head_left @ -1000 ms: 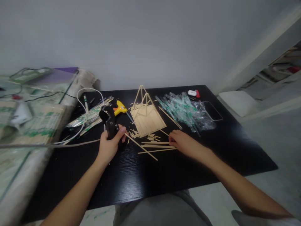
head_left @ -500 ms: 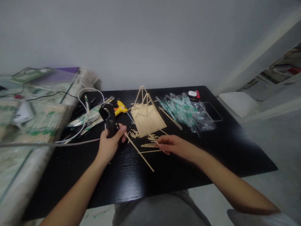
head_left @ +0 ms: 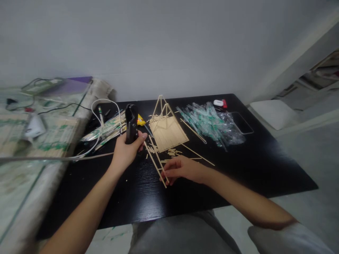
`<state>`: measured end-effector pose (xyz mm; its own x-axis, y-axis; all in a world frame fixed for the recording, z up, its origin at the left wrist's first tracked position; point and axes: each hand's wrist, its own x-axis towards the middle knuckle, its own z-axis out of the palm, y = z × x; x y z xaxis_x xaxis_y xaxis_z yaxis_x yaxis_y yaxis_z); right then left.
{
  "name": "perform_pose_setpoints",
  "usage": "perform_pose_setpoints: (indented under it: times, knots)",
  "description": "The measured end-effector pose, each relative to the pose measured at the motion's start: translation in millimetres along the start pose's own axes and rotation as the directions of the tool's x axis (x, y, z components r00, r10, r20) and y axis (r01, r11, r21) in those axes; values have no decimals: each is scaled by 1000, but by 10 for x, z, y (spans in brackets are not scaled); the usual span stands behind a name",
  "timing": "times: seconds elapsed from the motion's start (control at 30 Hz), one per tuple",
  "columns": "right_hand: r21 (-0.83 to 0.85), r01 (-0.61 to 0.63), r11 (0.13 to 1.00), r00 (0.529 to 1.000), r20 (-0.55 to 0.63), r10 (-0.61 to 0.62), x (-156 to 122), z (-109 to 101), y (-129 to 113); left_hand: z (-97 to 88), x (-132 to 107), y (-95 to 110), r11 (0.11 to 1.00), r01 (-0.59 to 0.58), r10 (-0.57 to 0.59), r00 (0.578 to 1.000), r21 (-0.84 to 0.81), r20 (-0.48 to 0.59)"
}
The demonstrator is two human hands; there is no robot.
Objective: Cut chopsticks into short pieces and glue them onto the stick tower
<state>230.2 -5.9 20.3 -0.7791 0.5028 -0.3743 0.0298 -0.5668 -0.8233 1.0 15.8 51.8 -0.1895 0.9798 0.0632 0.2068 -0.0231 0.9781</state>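
My left hand (head_left: 129,148) is wrapped round a black hand cutter (head_left: 131,121) with a hooked jaw, held upright. A thin wooden stick (head_left: 154,163) slants from its fingertips toward the table's front. My right hand (head_left: 178,170) pinches near the lower end of a second wooden stick (head_left: 156,150), which runs beside the first, a narrow gap between them. A short piece seems to bridge that gap by the right fingertips. Beyond the hands stands a wooden model (head_left: 169,132), a flat slatted base with a triangular frame rising from it. Cut stick pieces (head_left: 173,152) lie scattered in front.
Behind the cutter is a yellow glue gun (head_left: 141,120), partly hidden. Plastic wrappers (head_left: 203,121), a phone-like dark slab (head_left: 242,122) and a white case (head_left: 218,103) lie right. Packed sticks (head_left: 107,130) and a white cable (head_left: 93,106) are left. A loose stick (head_left: 200,156) lies right of the base.
My right hand has moved left and toward me, to the stick at my left hand. The cutter has turned more upright and shifted right. Two sticks now run side by side.
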Motion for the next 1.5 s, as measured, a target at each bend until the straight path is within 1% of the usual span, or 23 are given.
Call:
perform_pose_setpoints:
  times: [0.27,0.4,0.5,0.6,0.73,0.83,0.93,1.0,1.07,1.13,1.17,1.23,1.27,1.33,1.5]
  knots:
    - [-1,-14,1000,1000,25,14,4,9,66,45,47,46,1000,-8,9,1000,17,-30]
    - [17,7,1000,1000,20,-8,7,24,81,57,39,33,1000,-5,4,999,-30,-33]
    - [14,48,999,999,-10,-48,15,30,84,59,0,12,995,27,-26,1000,-95,15]
    - [-1,62,998,998,-33,-62,25,34,95,56,-54,-4,991,81,-72,994,-111,78]
    - [-40,61,997,998,-13,-61,38,29,98,52,-91,-7,989,101,-90,990,-109,105]
    - [-77,82,994,996,-17,-84,63,24,62,56,-94,8,992,92,-81,990,-88,117]
    - [-95,139,986,987,-72,-146,104,41,-4,79,-120,42,997,62,-55,988,-44,145]
    - [-129,192,973,972,-110,-206,129,69,-59,99,-162,79,1000,16,-15,987,0,160]
    - [-180,246,952,954,-129,-271,147,99,-118,112,-214,122,997,-54,45,986,49,158]
    - [-277,304,912,925,-145,-352,162,118,-174,107,-260,161,985,-144,128,981,100,146]
    - [-351,328,877,906,-147,-398,173,119,-196,98,-278,176,975,-185,167,976,126,141]
    - [-524,361,772,860,-134,-493,207,101,-221,66,-300,191,956,-239,218,966,167,138]
    - [-602,369,709,837,-116,-534,232,84,-221,46,-305,188,951,-251,228,963,178,142]
    - [-701,385,601,802,-68,-593,292,41,-195,5,-314,168,949,-256,229,961,182,156]
    - [-787,438,436,749,50,-661,425,-42,-58,-62,-375,96,947,-244,213,964,209,158]
